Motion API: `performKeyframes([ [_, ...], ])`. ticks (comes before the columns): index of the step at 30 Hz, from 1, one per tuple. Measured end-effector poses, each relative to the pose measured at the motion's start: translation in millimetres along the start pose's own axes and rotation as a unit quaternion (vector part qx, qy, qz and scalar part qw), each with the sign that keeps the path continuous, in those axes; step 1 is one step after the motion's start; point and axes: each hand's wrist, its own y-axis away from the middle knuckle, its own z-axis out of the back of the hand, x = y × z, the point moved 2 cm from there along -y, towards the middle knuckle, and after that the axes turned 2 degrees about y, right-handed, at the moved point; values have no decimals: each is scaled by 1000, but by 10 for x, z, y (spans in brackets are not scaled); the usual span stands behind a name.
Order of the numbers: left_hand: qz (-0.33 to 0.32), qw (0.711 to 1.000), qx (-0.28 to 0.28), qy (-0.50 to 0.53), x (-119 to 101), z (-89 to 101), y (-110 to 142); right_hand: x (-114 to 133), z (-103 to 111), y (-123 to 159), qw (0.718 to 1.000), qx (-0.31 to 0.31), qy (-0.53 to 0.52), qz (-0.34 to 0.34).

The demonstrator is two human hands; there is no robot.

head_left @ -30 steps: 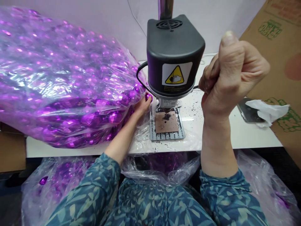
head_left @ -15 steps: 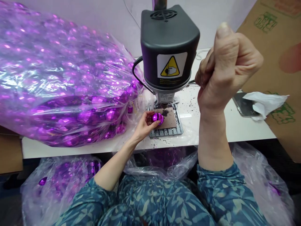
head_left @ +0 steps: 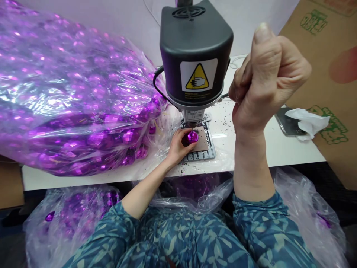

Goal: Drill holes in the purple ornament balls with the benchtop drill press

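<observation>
Between its thumb and fingers, my left hand (head_left: 178, 147) grips a shiny purple faceted ball (head_left: 193, 137). The ball is over a brown board (head_left: 203, 144) on the slotted metal base (head_left: 212, 152) of a bench drill press. Directly above it is the tip of the black drill head (head_left: 196, 52), which carries a yellow warning label; I cannot tell whether tip and ball touch. My right hand (head_left: 269, 78) is raised to the right of the head, fingers curled into a fist with the thumb on top. Whatever that fist holds, if anything, is hidden.
A large clear bag of purple balls (head_left: 92, 111) covers the table's left side. Dark shavings lie around the base. A phone (head_left: 288, 123) with a crumpled tissue (head_left: 314, 121) on it and a cardboard box (head_left: 331, 74) are at right. More plastic bags (head_left: 69, 219) hang below the table edge.
My left hand has moved right with the purple ball, bringing it from beside the drill tip to beneath it. The ball's dark band no longer shows. My right fist stays raised.
</observation>
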Motion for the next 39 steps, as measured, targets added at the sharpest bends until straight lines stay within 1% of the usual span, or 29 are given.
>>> performKeyframes([
  [4, 29, 999, -10, 13, 47, -72, 13, 25, 20, 23, 1000, -2, -26, 13],
  [6, 29, 999, -15, 20, 56, -81, 23, 41, 50, 76, 998, -8, -56, 18],
  [8, 24, 999, -15, 22, 54, -79, 29, 52, 94, 163, 996, -21, -79, 20],
  [12, 32, 999, -12, 31, 46, -77, 30, 29, 188, 372, 997, -51, -52, 5],
  [14, 34, 999, -11, 35, 45, -78, 31, -6, 218, 447, 996, -62, -68, 11],
  [18, 34, 999, -12, 40, 47, -77, 38, -115, 241, 521, 986, -77, -137, 47],
  [24, 39, 998, -10, 49, 42, -70, 42, -380, 288, 622, 977, -130, -132, 107],
  [27, 40, 998, -13, 54, 34, -66, 44, -485, 307, 695, 971, -127, -135, 151],
  [29, 38, 998, -14, 53, 25, -64, 50, -484, 302, 716, 969, -115, -142, 168],
  [32, 38, 998, -19, 53, 13, -67, 58, -339, 253, 624, 969, -109, -156, 156],
  [34, 43, 997, -22, 57, 12, -84, 57, -192, 187, 459, 976, -103, -151, 119],
  [35, 47, 997, -24, 58, 14, -97, 53, -132, 148, 354, 983, -106, -131, 77],
  [37, 52, 997, -30, 56, 13, -124, 46, -35, 59, 131, 993, -68, -89, 22],
  [39, 44, 997, -47, 44, -18, -122, 59, 16, -13, -69, 995, -32, -95, 2],
])
